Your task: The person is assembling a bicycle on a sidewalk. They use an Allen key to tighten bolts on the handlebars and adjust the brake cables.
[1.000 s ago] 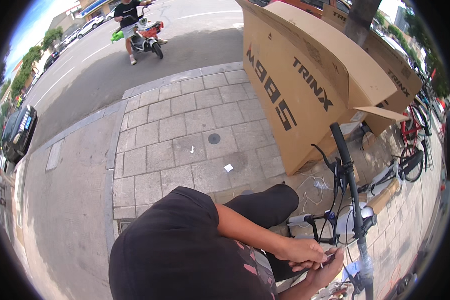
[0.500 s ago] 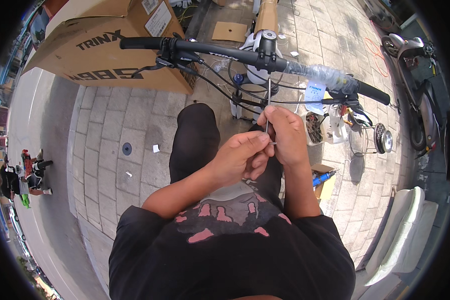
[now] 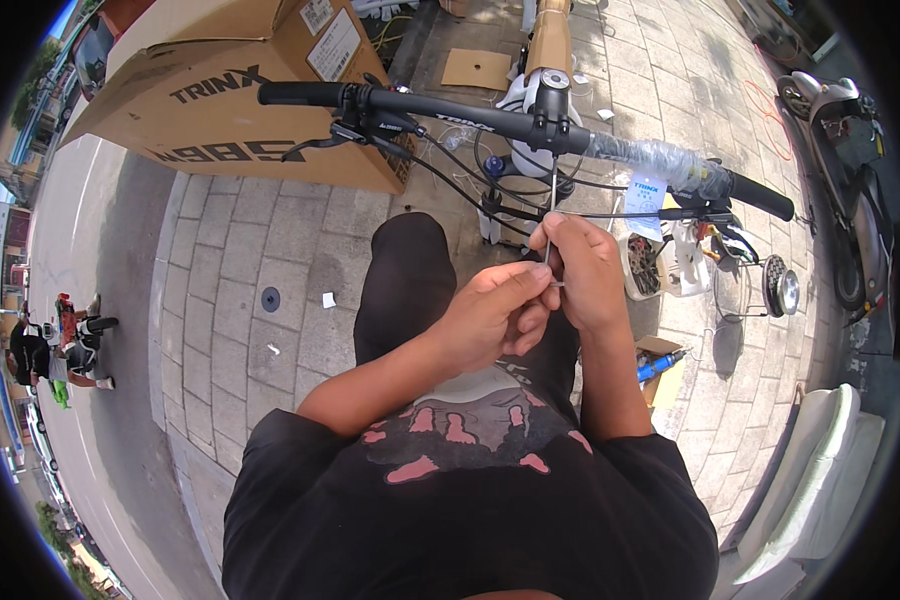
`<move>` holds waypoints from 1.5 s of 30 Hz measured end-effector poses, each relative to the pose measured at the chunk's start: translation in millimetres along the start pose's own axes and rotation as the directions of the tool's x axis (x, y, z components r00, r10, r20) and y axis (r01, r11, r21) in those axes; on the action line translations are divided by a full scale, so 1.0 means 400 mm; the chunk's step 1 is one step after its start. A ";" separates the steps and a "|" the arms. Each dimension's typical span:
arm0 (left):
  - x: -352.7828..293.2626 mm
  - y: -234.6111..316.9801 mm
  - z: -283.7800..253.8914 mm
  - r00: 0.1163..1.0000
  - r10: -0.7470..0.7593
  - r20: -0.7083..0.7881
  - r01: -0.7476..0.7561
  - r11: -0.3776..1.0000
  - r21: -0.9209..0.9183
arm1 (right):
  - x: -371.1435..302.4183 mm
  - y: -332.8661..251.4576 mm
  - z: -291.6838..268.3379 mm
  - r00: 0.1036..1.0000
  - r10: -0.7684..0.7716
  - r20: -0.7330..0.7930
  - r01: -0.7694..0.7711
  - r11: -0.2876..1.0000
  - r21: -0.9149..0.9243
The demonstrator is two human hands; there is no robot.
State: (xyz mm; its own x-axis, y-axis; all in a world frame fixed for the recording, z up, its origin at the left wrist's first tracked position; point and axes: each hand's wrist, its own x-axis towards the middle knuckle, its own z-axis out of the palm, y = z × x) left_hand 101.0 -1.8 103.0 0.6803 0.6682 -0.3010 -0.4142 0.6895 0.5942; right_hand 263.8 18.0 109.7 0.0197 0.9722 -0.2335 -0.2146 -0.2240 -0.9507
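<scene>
In front of me is a bicycle's black handlebar (image 3: 440, 110), clamped in a black stem (image 3: 552, 112). A thin metal hex key (image 3: 554, 182) reaches from the stem's front down to my hands, its long arm toward the stem. Its short bent end sticks out between my fingers. My right hand (image 3: 592, 275) is closed, with thumb and fingers pinching the long arm. My left hand (image 3: 492, 312) is also closed, pinching the key near its bend. Whether the tip sits inside a bolt is too small to make out.
A large cardboard box (image 3: 270, 110) stands at the far left. Clear wrap (image 3: 660, 162) covers the handlebar's right part, and a blue-white tag (image 3: 645, 205) hangs below. A blue-handled tool (image 3: 662, 365) lies right of my arm. A scooter (image 3: 850, 200) stands far right.
The whole view has shifted slightly, so everything sits a little further right and lower. Both hands keep their grip on the hex key, with hardly any change in pose.
</scene>
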 end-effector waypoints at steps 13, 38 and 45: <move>0.042 -0.046 -0.014 0.971 0.011 0.239 0.099 0.889 -0.447 | 0.005 0.028 0.012 0.979 -0.082 -0.189 0.091 0.995 0.039; 0.018 -0.038 -0.023 0.994 0.006 0.106 -0.004 1.000 -0.023 | 0.052 0.048 -0.015 0.997 -0.055 0.051 0.040 0.966 0.255; 0.015 -0.026 -0.007 0.994 0.057 0.096 -0.044 0.990 -0.137 | 0.038 0.033 0.028 0.997 -0.031 -0.071 0.049 0.963 0.265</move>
State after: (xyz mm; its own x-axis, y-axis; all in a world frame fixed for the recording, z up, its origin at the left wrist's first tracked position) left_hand 107.6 -4.4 92.8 0.7106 0.6765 -0.1933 -0.5224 0.6914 0.4991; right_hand 250.2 30.4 95.9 0.0954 0.9714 -0.2173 -0.4646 -0.1496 -0.8728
